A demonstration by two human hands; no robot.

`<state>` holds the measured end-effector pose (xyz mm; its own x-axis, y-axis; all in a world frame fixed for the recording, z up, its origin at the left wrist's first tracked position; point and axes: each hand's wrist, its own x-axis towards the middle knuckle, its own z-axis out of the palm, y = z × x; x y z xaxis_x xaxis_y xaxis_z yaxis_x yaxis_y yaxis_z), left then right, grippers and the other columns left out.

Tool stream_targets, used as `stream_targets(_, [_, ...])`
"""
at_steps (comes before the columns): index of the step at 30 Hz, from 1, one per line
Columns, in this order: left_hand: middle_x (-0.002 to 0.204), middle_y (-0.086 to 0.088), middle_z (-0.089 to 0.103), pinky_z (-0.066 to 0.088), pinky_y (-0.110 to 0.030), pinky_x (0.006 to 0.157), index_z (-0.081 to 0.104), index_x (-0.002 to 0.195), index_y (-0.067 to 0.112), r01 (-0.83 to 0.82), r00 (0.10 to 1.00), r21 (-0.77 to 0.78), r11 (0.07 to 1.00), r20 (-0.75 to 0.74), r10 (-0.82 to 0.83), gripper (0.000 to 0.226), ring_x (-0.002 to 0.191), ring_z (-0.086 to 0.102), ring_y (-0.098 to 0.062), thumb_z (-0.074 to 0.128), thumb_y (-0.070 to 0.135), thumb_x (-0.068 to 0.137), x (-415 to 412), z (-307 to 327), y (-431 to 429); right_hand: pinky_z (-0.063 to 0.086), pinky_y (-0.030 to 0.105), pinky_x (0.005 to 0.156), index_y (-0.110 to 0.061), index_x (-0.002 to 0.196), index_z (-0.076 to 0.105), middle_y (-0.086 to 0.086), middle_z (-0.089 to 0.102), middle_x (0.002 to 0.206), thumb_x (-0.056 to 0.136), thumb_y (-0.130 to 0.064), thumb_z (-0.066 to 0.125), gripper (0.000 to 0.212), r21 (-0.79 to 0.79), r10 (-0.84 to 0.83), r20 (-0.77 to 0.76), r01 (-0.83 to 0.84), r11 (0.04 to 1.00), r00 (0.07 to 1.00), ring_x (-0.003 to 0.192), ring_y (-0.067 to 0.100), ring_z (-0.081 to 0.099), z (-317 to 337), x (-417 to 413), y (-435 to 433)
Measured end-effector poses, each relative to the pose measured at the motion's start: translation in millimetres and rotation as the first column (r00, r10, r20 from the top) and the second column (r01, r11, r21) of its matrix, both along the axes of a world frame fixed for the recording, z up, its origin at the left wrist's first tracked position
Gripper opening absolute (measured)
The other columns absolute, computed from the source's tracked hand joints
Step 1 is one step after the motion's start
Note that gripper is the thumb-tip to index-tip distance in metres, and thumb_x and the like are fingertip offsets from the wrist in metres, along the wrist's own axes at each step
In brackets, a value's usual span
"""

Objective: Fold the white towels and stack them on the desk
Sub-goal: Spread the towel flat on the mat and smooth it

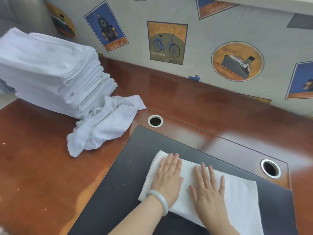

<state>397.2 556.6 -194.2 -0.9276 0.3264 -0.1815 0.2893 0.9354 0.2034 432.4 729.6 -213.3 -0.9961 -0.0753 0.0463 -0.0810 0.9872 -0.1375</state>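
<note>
Both hands, left hand (166, 178) and right hand (209, 189), press flat, fingers straight, on the towel (240, 197) (soft, limp); likely best pinched at its 2 corners.

We logged one desk (42, 175) of glossy reddish-brown wood. It had a dark inset panel (118, 192), a left cable hole (155, 121) and a right cable hole (270, 168), both metal-ringed. On it we found:
- a tall stack of folded white towels (50, 73), far left
- a crumpled white towel (103, 126) touching the stack's base
- a flat white towel (240, 200) on the panel
</note>
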Motion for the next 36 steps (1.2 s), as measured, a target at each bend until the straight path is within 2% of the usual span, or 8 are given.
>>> stream_targets(3, [0.162, -0.006, 0.023, 0.015, -0.048, 0.116, 0.033, 0.153, 0.018, 0.018, 0.999, -0.056, 0.998, -0.048, -0.02, 0.062, 0.15, 0.019, -0.023, 0.026, 0.047, 0.099, -3, -14, -21, 0.009, 0.053, 0.118, -0.021, 0.153, 0.029, 0.002, 0.026, 0.161, 0.1, -0.056, 0.01, 0.066, -0.002, -0.009, 0.034, 0.009, 1.0, 0.999, 0.149, 0.021, 0.018, -11, -3, 2])
stream_targets(9, [0.165, -0.003, 0.011, 0.01, -0.047, 0.117, 0.015, 0.157, 0.018, -0.138, 0.985, -0.065, 0.988, -0.115, 0.13, 0.064, 0.151, 0.012, -0.027, 0.018, 0.049, 0.101, -10, -21, -43, 0.018, 0.059, 0.116, -0.012, 0.149, 0.039, 0.001, 0.033, 0.157, 0.096, -0.062, 0.009, 0.079, -0.024, -0.372, 0.017, 0.372, 0.928, 0.928, 0.147, 0.012, 0.016, -13, 24, 94])
stream_targets(11, [0.165, -0.004, 0.011, 0.009, -0.047, 0.117, 0.016, 0.157, 0.016, -0.15, 0.983, -0.076, 0.986, -0.116, 0.141, 0.065, 0.151, 0.012, -0.029, 0.016, 0.049, 0.101, -10, -22, -43, 0.015, 0.058, 0.117, -0.01, 0.15, 0.037, 0.001, 0.031, 0.158, 0.097, -0.06, 0.004, 0.08, 0.01, -0.365, 0.038, 0.365, 0.931, 0.93, 0.15, 0.008, 0.007, -10, 30, 102])
stream_targets(14, [0.164, -0.008, 0.013, 0.01, -0.052, 0.119, 0.017, 0.156, 0.012, -0.144, 0.979, -0.094, 0.985, -0.162, 0.127, 0.066, 0.151, 0.011, -0.031, 0.013, 0.046, 0.099, -6, -9, -30, 0.013, 0.057, 0.117, -0.003, 0.147, 0.039, 0.01, 0.034, 0.157, 0.1, -0.055, 0.003, 0.08, 0.008, -0.373, 0.022, 0.373, 0.928, 0.928, 0.149, 0.024, 0.017, 0, 25, 80])
stream_targets(20, [0.163, -0.007, 0.02, 0.015, -0.05, 0.117, 0.033, 0.152, 0.011, 0.171, 0.977, -0.073, 0.983, -0.119, -0.179, 0.06, 0.152, 0.009, -0.025, 0.02, 0.033, 0.099, 36, -11, 38, 0.011, 0.05, 0.118, -0.014, 0.152, 0.032, 0.008, 0.027, 0.16, 0.099, -0.033, 0.027, 0.057, -0.048, -0.077, 0.031, 0.079, 0.996, 0.997, 0.15, 0.023, 0.015, -1, 18, -5])
stream_targets(26, [0.165, -0.002, 0.013, 0.017, -0.057, 0.117, 0.024, 0.156, 0.025, 0.045, 0.994, -0.121, 0.992, -0.091, -0.056, 0.063, 0.151, 0.017, -0.023, 0.027, 0.045, 0.096, 32, -10, -29, 0.013, 0.052, 0.119, -0.022, 0.156, 0.021, 0.002, 0.019, 0.163, 0.1, -0.049, 0.017, 0.063, 0.007, -0.297, 0.09, 0.298, 0.955, 0.951, 0.151, 0.023, 0.013, -3, 58, 69])
stream_targets(32, [0.166, 0.0, 0.001, 0.008, -0.053, 0.116, 0.015, 0.157, 0.027, -0.068, 0.997, -0.142, 0.988, 0.03, 0.073, 0.065, 0.152, 0.002, -0.016, 0.003, 0.054, 0.1, 26, -5, -56, -0.001, 0.042, 0.122, -0.029, 0.157, 0.006, -0.007, -0.002, 0.165, 0.094, -0.065, 0.009, 0.073, -0.051, -0.333, 0.219, 0.351, 0.935, 0.917, 0.151, 0.028, 0.008, 2, 70, 103])
stream_targets(36, [0.159, 0.004, -0.03, -0.004, -0.046, 0.121, -0.009, 0.156, 0.032, -0.141, 0.981, -0.036, 0.989, 0.131, 0.145, 0.068, 0.149, -0.022, -0.016, 0.029, 0.048, 0.102, 18, 17, -44, 0.014, 0.044, 0.12, -0.025, 0.158, 0.01, -0.004, -0.001, 0.164, 0.096, -0.048, 0.039, 0.072, -0.15, -0.334, 0.321, 0.396, 0.906, 0.886, 0.149, 0.03, 0.014, 21, 58, 108])
